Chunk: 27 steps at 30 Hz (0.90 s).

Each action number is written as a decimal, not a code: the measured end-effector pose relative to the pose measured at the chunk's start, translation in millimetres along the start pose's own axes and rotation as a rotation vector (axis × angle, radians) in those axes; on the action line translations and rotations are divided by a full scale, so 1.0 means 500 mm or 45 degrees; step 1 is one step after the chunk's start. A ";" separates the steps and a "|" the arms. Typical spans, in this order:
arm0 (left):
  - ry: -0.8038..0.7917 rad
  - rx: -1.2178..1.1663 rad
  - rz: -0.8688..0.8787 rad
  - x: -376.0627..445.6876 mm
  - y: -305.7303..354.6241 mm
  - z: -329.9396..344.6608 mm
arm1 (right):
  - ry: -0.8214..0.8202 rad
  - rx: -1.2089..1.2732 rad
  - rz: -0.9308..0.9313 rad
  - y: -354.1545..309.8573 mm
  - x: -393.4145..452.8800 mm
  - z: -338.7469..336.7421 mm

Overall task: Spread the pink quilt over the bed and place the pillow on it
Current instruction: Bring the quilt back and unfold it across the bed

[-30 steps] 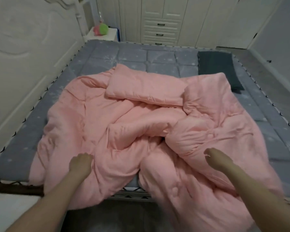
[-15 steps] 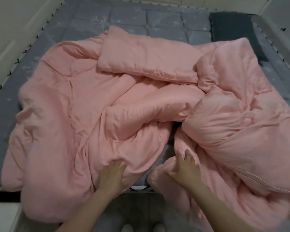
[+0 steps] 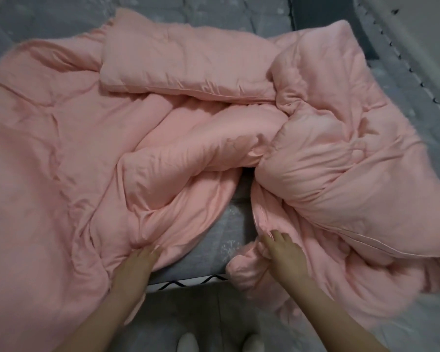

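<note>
The pink quilt (image 3: 69, 153) lies crumpled in thick folds across the grey bed (image 3: 230, 232), with its near edge hanging over the bed's front side. A pink pillow (image 3: 188, 62) rests on the quilt's far middle. My left hand (image 3: 137, 262) sits on the quilt's near edge, fingers pressed into a fold whose creases run to them. My right hand (image 3: 283, 252) holds a bunched part of the quilt's edge to the right of a gap that bares the mattress.
A dark grey folded cloth (image 3: 315, 13) lies at the bed's far right. The bed's zigzag-trimmed front edge (image 3: 188, 283) is just in front of me. Grey floor and my two feet (image 3: 188, 341) are below. A pale wall runs along the right.
Both hands have come inward from the quilt's outer parts to either side of the middle gap. My view has dropped closer to the bed.
</note>
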<state>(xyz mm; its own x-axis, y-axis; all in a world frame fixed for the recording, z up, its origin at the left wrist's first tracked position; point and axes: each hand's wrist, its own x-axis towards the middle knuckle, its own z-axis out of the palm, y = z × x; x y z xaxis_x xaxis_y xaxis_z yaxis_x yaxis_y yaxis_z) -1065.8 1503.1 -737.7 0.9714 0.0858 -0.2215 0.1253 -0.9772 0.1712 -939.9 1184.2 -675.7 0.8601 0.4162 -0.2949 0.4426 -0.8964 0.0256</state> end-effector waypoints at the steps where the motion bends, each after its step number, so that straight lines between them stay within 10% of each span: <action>1: -0.065 -0.019 -0.026 -0.001 -0.004 -0.007 | -0.052 0.071 -0.020 0.006 -0.006 -0.005; 6: -0.353 0.010 -0.091 0.000 0.052 -0.045 | -0.178 0.438 0.004 0.052 -0.052 -0.039; 27: 0.090 -0.099 0.016 0.146 0.832 -0.357 | -0.005 0.305 0.416 0.751 -0.274 -0.186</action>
<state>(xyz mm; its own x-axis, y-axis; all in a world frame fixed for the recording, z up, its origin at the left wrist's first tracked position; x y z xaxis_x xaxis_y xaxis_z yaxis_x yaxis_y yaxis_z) -906.7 1137.3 -511.5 0.9844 0.0901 -0.1512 0.1261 -0.9604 0.2483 -868.0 804.6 -537.0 0.9445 0.1033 -0.3117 0.0740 -0.9918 -0.1043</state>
